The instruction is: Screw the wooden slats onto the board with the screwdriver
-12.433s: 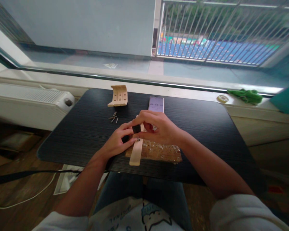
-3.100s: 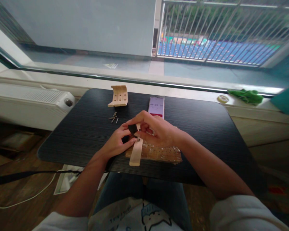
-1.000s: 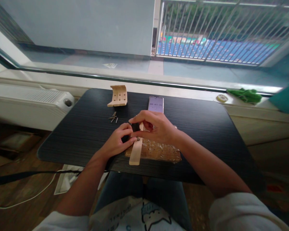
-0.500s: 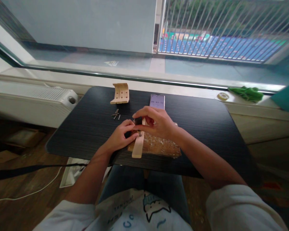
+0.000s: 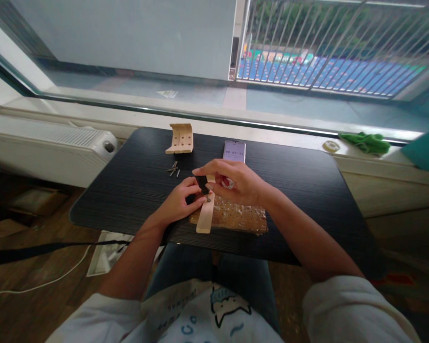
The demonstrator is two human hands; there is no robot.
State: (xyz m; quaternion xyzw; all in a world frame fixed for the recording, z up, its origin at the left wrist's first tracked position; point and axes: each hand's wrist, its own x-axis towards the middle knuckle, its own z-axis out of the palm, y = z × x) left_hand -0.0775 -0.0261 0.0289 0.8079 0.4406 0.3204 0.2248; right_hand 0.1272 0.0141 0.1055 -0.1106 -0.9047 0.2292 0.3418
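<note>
My right hand [image 5: 236,181] grips a short screwdriver with a black handle [image 5: 201,184], tilted over a screw [image 5: 208,200] in a pale wooden strip [image 5: 204,221]. The strip lies across the left part of a brown block [image 5: 239,216] wrapped in clear plastic, with rows of small holes on top. My left hand [image 5: 178,202] is closed at the strip's left edge, its thumb beside the screw; some of its fingers are hidden behind the tool. Several loose screws [image 5: 173,168] lie on the table beyond my left hand.
On the black table [image 5: 293,190] a curved wooden piece with holes [image 5: 182,138] stands at the back, and a phone [image 5: 234,149] showing a timer lies beyond my right hand. A tape roll [image 5: 331,146] and green cloth [image 5: 364,143] rest on the sill. A radiator [image 5: 57,147] is at left.
My right fingers have shifted on the screwdriver and its handle now leans more to the left. My left hand and the strip stay almost in place.
</note>
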